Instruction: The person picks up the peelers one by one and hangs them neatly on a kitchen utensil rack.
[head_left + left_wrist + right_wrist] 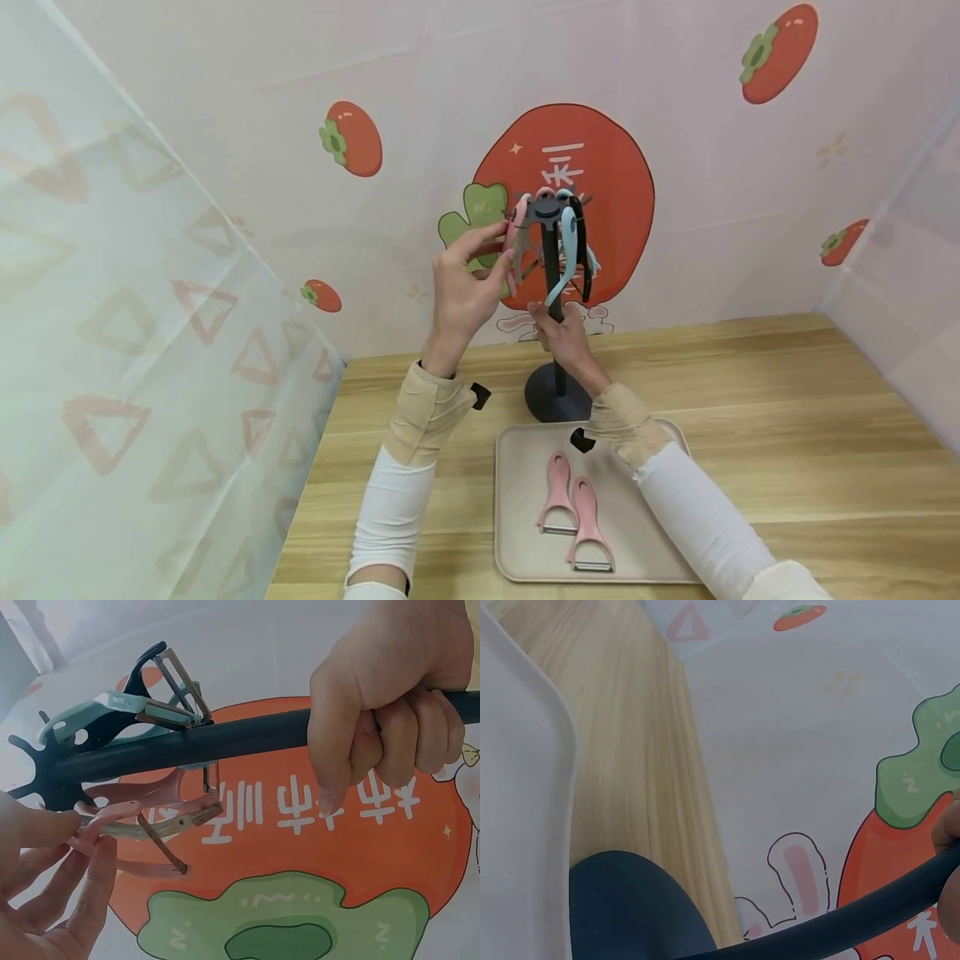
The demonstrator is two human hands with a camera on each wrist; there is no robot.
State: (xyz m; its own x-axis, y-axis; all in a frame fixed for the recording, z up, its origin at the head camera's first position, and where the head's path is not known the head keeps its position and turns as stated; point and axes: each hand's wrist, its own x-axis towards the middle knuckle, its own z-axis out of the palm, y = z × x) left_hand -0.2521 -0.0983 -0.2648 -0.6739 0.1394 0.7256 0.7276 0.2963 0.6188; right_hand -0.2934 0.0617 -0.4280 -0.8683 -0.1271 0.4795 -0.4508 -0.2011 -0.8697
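Note:
My left hand (467,287), over on the left of the black stand (551,258), pinches a pink peeler (105,819) between thumb and fingers at one of the top hooks. The right hand (567,337) grips the stand's pole below the hanging tools; in the left wrist view its fingers curl right round the pole. Light blue peelers (569,242) and a black peeler (582,267) hang from the hooks on the right side. Next to the pinched peeler hang a pinkish and a pale translucent one (150,828).
A beige tray (513,500) lies in front of the stand's round base (546,404). Two pink peelers, one farther back (558,483) and one nearer (587,521), lie on it. The wooden table (787,433) meets a wall sheet (712,217) printed with persimmons.

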